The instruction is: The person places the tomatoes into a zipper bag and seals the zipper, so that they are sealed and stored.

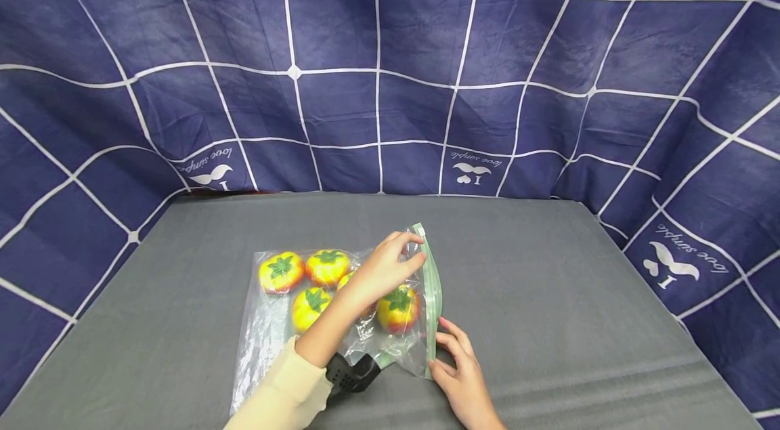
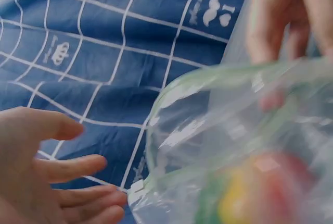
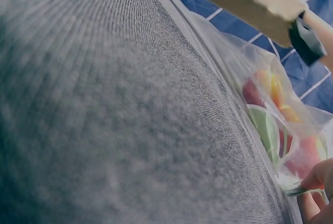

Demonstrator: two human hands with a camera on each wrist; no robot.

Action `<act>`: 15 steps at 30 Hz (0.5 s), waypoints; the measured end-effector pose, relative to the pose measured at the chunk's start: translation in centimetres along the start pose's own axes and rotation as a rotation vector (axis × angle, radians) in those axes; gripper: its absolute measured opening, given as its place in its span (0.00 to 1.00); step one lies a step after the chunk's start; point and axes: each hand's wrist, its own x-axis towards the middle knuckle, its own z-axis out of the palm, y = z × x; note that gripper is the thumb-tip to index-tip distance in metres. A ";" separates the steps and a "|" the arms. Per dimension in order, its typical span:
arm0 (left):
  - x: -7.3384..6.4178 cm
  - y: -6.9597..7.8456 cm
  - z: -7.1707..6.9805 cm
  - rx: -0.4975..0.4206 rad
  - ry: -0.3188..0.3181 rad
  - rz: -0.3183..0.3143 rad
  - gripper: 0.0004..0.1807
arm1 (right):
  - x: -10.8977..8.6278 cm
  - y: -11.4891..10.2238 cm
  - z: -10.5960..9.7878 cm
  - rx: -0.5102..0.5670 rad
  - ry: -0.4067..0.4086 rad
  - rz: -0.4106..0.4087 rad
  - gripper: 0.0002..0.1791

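A clear zip bag [image 1: 263,332] lies on the grey table with several yellow-red, tomato-like fruits [image 1: 280,273] with green leafy tops inside. Its green-edged mouth [image 1: 433,288] faces right and bows apart in the left wrist view. My left hand [image 1: 390,264] reaches across the bag to the far end of the mouth, fingers spread, beside the white slider [image 2: 136,187]. At the near end, my right hand [image 1: 461,376] pinches the green edge between thumb and fingers, as the right wrist view [image 3: 317,187] shows. The left forearm covers part of the fruits.
The grey table [image 1: 567,308] extends on both sides of the bag. A blue curtain [image 1: 414,105] with white grid lines hangs behind the table and at both sides. A black wrist strap [image 1: 353,374] sits on the left arm, over the bag's near edge.
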 end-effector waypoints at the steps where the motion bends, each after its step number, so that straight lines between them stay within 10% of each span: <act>1: 0.6 0.0 -0.2 0.022 -0.020 -0.009 0.20 | 0.0 0.0 0.0 0.001 0.002 -0.006 0.17; 15: 7.5 -3.4 -0.8 0.069 -0.192 -0.002 0.23 | 0.2 0.2 0.1 -0.005 -0.010 0.060 0.19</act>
